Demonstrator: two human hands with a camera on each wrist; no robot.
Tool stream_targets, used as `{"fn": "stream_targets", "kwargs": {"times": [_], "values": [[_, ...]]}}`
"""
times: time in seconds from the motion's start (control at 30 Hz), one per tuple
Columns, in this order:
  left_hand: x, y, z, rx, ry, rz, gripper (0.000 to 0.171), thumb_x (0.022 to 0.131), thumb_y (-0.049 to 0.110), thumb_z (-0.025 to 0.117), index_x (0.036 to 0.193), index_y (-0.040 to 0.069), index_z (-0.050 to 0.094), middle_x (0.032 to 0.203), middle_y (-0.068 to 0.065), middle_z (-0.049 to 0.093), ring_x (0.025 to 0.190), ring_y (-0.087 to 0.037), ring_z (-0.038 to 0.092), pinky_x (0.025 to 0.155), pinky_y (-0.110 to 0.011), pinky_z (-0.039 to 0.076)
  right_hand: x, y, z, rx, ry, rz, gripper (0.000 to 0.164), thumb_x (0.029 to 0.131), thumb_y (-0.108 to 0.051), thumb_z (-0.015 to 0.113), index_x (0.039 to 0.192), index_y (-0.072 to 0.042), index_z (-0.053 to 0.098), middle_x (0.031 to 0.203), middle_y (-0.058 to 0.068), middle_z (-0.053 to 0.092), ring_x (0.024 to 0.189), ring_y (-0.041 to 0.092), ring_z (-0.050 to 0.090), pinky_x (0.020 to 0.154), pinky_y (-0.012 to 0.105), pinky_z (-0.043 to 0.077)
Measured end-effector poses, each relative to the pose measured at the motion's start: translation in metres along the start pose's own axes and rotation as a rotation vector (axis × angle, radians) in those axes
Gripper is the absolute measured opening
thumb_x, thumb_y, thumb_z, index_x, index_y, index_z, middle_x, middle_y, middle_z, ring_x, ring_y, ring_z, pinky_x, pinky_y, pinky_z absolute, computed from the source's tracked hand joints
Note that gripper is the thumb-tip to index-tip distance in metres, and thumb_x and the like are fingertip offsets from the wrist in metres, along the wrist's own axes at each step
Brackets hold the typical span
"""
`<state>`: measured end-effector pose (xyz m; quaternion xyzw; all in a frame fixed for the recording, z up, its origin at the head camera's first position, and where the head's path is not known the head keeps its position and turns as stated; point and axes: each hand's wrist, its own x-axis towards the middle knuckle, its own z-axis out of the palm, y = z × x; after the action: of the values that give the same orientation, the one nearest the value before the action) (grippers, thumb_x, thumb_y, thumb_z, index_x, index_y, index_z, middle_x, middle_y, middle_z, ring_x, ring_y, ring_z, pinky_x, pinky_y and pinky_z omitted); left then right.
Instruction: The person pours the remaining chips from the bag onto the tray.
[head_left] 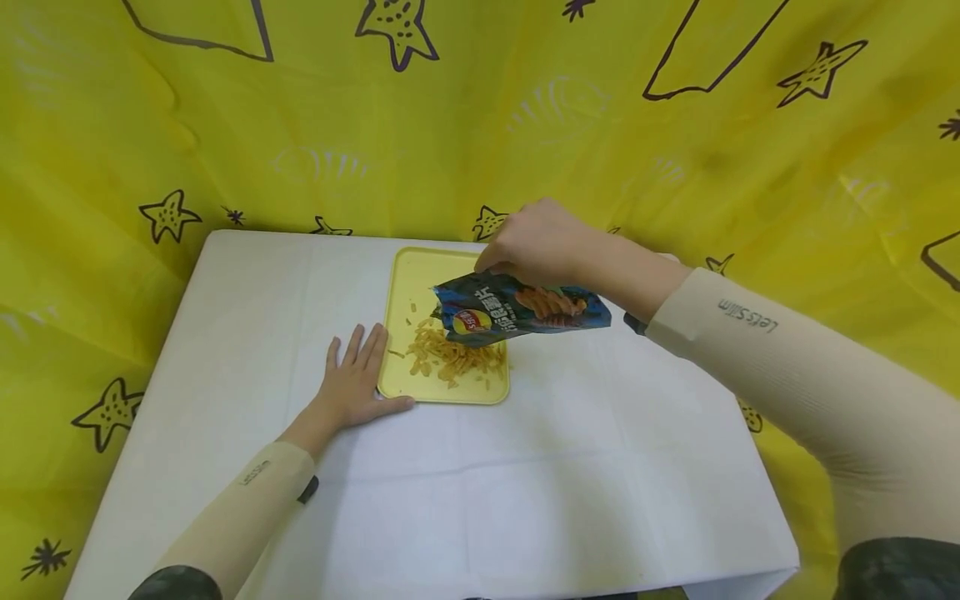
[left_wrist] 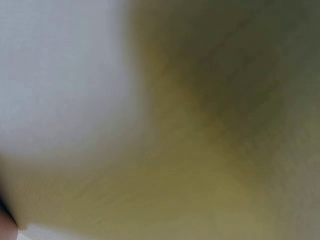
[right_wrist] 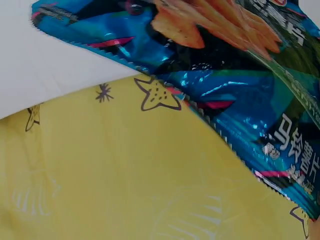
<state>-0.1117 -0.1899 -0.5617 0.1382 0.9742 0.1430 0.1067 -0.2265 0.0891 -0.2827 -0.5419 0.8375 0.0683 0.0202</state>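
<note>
In the head view, my right hand [head_left: 536,244] grips the upper edge of a blue and black potato chip bag [head_left: 525,310]. The bag is tilted on its side, its torn end facing left over a yellow tray [head_left: 414,271]. Below that end lies a heap of broken potato chips [head_left: 453,357] on the tray. My left hand [head_left: 358,379] lies flat with fingers spread, touching the tray's left edge near the front corner. The right wrist view shows the shiny bag [right_wrist: 200,75] close up. The left wrist view is mostly blurred.
A white-covered table [head_left: 420,500] carries the tray. Behind and around it hangs a yellow curtain [head_left: 465,108] with starfish drawings. A few crumbs lie at the tray's right edge.
</note>
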Motion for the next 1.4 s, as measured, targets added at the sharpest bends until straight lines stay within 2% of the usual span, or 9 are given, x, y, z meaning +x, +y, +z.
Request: {"fn": "stream_targets", "kwargs": {"times": [0.1,0.3,0.47,0.73,0.87,1.0,1.17,1.27,1.4], "values": [[0.001,0.001,0.001,-0.015,0.008,0.009,0.126,0.078,0.086,0.05,0.16,0.005,-0.003,0.168,-0.012,-0.005,0.153,-0.035,-0.013,0.116,-0.063,-0.012,-0.007,0.002,-0.001,0.037,0.029,0.038,0.017,0.095,-0.02,0.07,0.109,-0.023,0.079,0.097,-0.003,0.078,0.075,0.02,0.071,0.059,0.037,0.055],[0.001,0.004,0.002,-0.007,-0.008,0.009,0.127,0.078,0.088,0.047,0.16,0.005,-0.005,0.168,-0.011,-0.006,0.153,-0.035,-0.013,0.116,-0.062,-0.013,-0.044,0.011,0.016,0.172,0.163,0.198,0.022,0.095,-0.021,0.07,0.115,-0.018,0.076,0.105,0.002,0.077,0.075,0.018,0.069,0.066,0.036,0.054],[0.0,0.006,0.001,0.007,-0.006,0.013,0.127,0.078,0.086,0.048,0.16,0.004,-0.004,0.168,-0.012,-0.005,0.153,-0.036,-0.012,0.117,-0.063,-0.01,-0.089,0.017,0.051,0.367,0.318,0.413,0.022,0.096,-0.018,0.068,0.116,-0.015,0.075,0.101,0.004,0.076,0.081,0.018,0.069,0.072,0.036,0.056],[-0.003,0.009,-0.003,-0.018,0.004,0.015,0.126,0.079,0.082,0.054,0.16,0.004,-0.003,0.168,-0.012,-0.004,0.153,-0.037,-0.011,0.117,-0.063,-0.01,-0.145,0.014,0.118,0.672,0.694,0.774,0.024,0.098,-0.019,0.065,0.118,-0.009,0.073,0.099,0.01,0.073,0.079,0.007,0.06,0.069,0.012,0.049],[-0.002,0.007,-0.001,-0.017,0.007,0.012,0.127,0.079,0.084,0.052,0.16,0.004,-0.004,0.168,-0.012,-0.005,0.153,-0.036,-0.012,0.117,-0.063,-0.011,-0.162,0.008,0.147,0.85,0.823,0.989,0.027,0.099,-0.022,0.064,0.121,-0.008,0.071,0.098,-0.001,0.071,0.082,0.005,0.061,0.073,0.011,0.05],[-0.002,0.006,-0.001,-0.023,0.019,0.012,0.126,0.079,0.083,0.052,0.16,0.003,-0.002,0.168,-0.013,-0.003,0.153,-0.037,-0.01,0.117,-0.063,-0.011,-0.176,0.003,0.175,1.092,0.895,1.233,0.032,0.098,-0.031,0.063,0.126,-0.015,0.068,0.102,-0.006,0.069,0.085,0.011,0.065,0.073,0.015,0.055],[-0.003,0.007,-0.004,-0.034,0.031,0.018,0.125,0.079,0.08,0.056,0.159,0.001,0.002,0.168,-0.015,0.0,0.153,-0.039,-0.008,0.117,-0.065,-0.008,-0.186,0.002,0.211,1.293,0.962,1.437,0.034,0.097,-0.035,0.065,0.127,-0.021,0.067,0.116,0.001,0.068,0.093,0.013,0.064,0.074,0.015,0.055],[-0.003,0.006,-0.004,-0.028,0.026,0.018,0.126,0.079,0.081,0.055,0.159,0.002,0.0,0.168,-0.015,-0.002,0.153,-0.038,-0.009,0.116,-0.064,-0.009,-0.189,0.002,0.227,1.337,0.957,1.525,0.034,0.097,-0.035,0.064,0.129,-0.023,0.066,0.12,0.001,0.066,0.1,0.013,0.061,0.078,0.012,0.052],[-0.002,0.004,0.0,-0.02,0.021,0.017,0.127,0.078,0.085,0.052,0.16,0.004,-0.003,0.168,-0.013,-0.003,0.153,-0.037,-0.01,0.116,-0.064,-0.01,-0.19,0.0,0.245,1.352,0.912,1.567,0.036,0.099,-0.036,0.062,0.132,-0.022,0.063,0.117,-0.004,0.064,0.105,0.009,0.058,0.083,0.013,0.049]]}}
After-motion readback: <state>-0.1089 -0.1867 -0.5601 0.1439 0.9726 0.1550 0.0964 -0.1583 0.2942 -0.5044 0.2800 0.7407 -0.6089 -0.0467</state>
